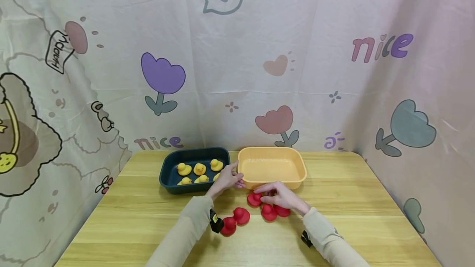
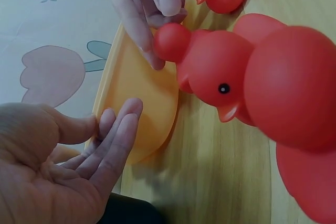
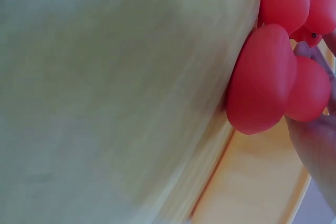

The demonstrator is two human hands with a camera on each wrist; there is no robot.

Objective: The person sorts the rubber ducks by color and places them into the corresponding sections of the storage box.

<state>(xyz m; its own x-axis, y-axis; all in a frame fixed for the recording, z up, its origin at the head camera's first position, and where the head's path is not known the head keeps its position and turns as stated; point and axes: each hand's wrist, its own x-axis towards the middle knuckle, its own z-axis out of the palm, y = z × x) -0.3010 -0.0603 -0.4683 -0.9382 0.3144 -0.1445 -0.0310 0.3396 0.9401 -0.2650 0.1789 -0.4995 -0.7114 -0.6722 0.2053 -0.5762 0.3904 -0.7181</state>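
Fingers parted, the left hand (image 1: 226, 179) touches a yellow tray (image 1: 272, 170) lengthwise along the worktop's (image 1: 352, 193) far edge; the right hand (image 1: 281, 196) straddles a red toy duck (image 1: 253, 200) before it, grip and beak direction unclear.

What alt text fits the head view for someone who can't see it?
A person's right hand is at one of five visible red ducks on a wooden table, while the left hand is at the left end of a yellow tray beyond. Left of that, a dark tray holds yellow ducks.
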